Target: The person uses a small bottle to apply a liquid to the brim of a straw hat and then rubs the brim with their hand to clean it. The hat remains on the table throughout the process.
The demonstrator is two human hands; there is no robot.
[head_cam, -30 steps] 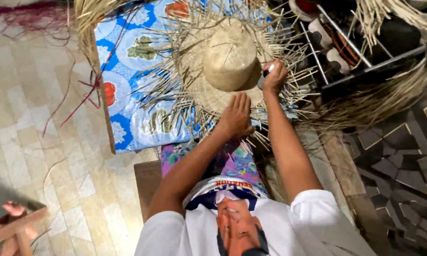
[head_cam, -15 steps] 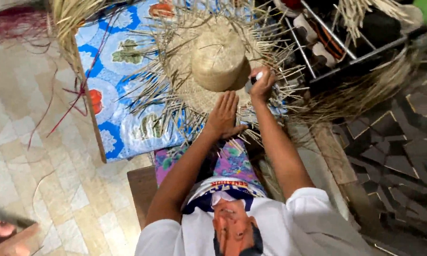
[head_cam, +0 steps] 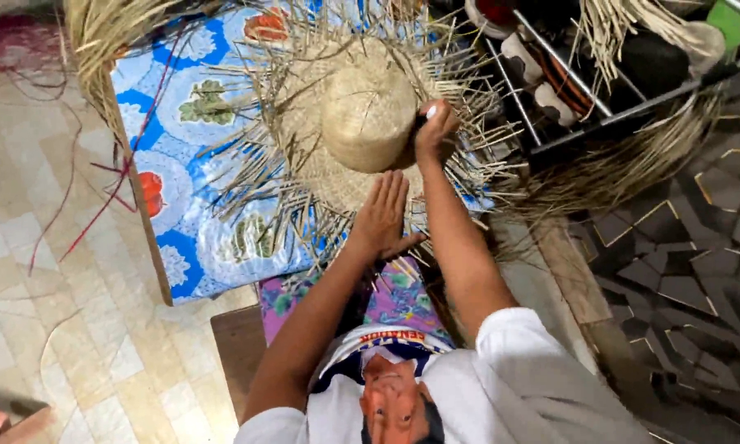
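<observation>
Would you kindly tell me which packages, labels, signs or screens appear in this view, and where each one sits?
Printed band: on the white shirt at the person's chest, bottom centre; a short curved strip, orange lettering on dark blue.
No packages, signs or screens can be made out elsewhere.

Since a second ago my view has swung, so the straw hat (head_cam: 361,123) sits further left in frame; my right hand (head_cam: 432,127) has climbed from the brim's right edge onto the crown's side; my left hand (head_cam: 384,215) has lifted, fingers now straight and angled up off the brim.
</observation>
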